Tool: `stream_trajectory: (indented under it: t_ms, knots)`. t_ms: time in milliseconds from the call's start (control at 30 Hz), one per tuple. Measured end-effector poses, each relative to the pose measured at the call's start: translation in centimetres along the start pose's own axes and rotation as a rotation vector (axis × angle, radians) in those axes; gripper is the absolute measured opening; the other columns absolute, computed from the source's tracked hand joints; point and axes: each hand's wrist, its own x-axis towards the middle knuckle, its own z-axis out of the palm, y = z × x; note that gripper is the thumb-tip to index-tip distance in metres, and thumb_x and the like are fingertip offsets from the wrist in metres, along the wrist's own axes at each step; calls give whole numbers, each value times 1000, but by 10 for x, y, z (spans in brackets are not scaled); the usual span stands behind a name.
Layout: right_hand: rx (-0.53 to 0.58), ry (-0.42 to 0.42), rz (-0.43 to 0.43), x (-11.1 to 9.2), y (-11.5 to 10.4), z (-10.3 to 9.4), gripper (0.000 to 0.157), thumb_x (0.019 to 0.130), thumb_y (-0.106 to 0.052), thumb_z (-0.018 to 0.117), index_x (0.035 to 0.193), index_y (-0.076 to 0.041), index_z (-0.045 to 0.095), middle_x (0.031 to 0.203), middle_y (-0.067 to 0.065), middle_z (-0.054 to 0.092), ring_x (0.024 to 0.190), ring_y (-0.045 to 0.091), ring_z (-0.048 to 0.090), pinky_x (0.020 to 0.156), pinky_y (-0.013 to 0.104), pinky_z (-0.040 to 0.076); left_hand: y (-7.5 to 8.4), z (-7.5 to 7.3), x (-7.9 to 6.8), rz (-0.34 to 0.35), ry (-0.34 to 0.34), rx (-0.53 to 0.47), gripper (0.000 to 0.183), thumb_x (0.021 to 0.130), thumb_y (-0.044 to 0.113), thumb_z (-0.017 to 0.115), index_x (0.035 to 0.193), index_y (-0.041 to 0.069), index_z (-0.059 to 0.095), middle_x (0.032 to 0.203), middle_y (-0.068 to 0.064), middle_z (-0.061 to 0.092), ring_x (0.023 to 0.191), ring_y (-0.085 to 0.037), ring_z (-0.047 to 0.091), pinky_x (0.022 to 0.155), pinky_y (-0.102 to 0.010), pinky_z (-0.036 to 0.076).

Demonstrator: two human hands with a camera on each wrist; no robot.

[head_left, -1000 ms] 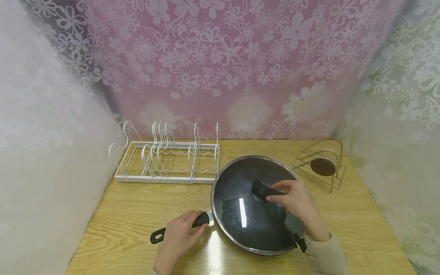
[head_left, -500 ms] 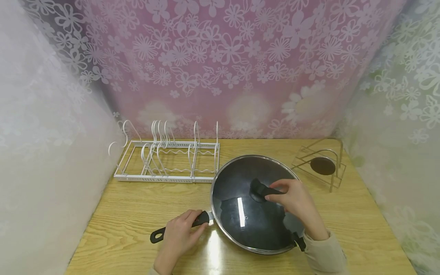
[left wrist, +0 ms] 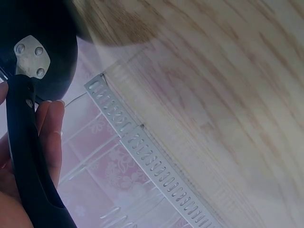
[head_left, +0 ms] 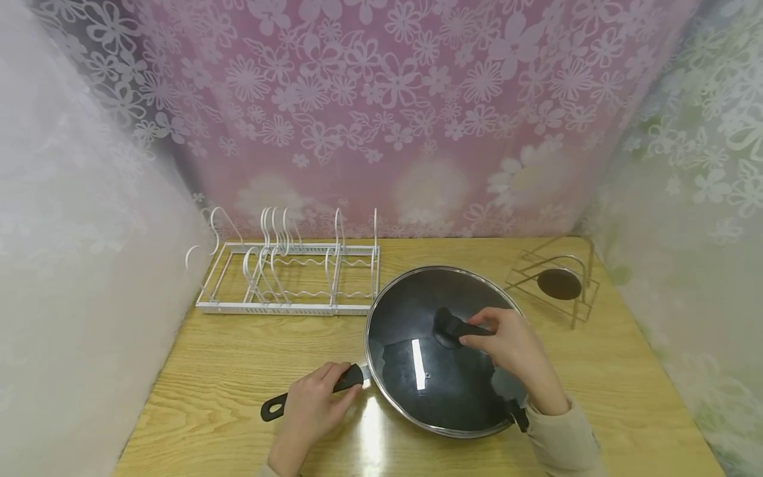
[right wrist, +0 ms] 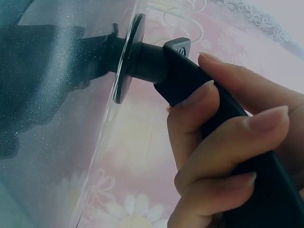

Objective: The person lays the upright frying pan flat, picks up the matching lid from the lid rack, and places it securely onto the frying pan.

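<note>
A large frying pan (left wrist: 61,57) stands on the table, and a glass lid (head_left: 405,311) with a metal rim covers it. My left hand (head_left: 312,401) grips the pan's long black handle (left wrist: 26,142), fingers curled round it from below in the left wrist view. On the lid's black handle (head_left: 450,328) my right hand (head_left: 517,351) keeps hold with thumb and fingers. The right wrist view shows those fingers wrapped round the handle (right wrist: 183,73), with the lid's glass (right wrist: 52,142) beyond. A short black side handle (head_left: 517,416) sticks out near my right wrist.
A white wire rack (head_left: 298,309) with upright dividers lies behind and left of the pan, close to its rim. At the back right stands a metal wire stand (head_left: 584,291) with a dark oval disc (head_left: 559,284). Patterned curtains (head_left: 429,119) enclose the wooden table (head_left: 208,391).
The head view has tilted slightly, so the scene sits a few pixels higher. Both hands keep their holds, and the pan and lid stay in place.
</note>
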Motion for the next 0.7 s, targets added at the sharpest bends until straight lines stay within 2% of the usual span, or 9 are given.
stream_trajectory:
  t_ms: [133,267,367,567,700]
  knots:
    - [-28,8,-7,0,-1,0,38,81,-27,81,110,-5,70,107,22,68,45,15,54,49,32,49,1,0,0,1,3,-1,38,71,27,89,99,9,72,88,2,72,66,-10,68,53,-23,53]
    - [-143,33,-54,-2,-4,1,37,83,-33,79,108,-7,71,110,22,69,74,26,67,67,44,53,1,0,1,7,0,-3,37,71,27,89,99,9,72,88,2,71,66,-10,68,53,-23,52]
    - [-228,66,-102,-2,-3,2,36,83,-37,78,107,-10,71,105,17,71,87,29,64,74,49,51,1,-2,2,10,-5,-12,37,71,25,89,99,9,72,88,1,71,66,-10,68,53,-24,53]
    - [-260,86,-170,-3,-1,2,35,88,-37,74,109,-8,71,98,10,72,76,21,61,69,45,50,2,-13,8,29,-18,-10,30,72,20,88,95,9,73,85,1,71,64,-7,65,53,-20,51]
    - [-222,71,-190,-8,-1,-7,36,92,-36,71,110,-5,69,97,7,73,79,19,67,68,42,54,2,-24,17,49,2,-11,25,74,19,86,93,8,74,81,0,70,61,-7,62,50,-19,49]
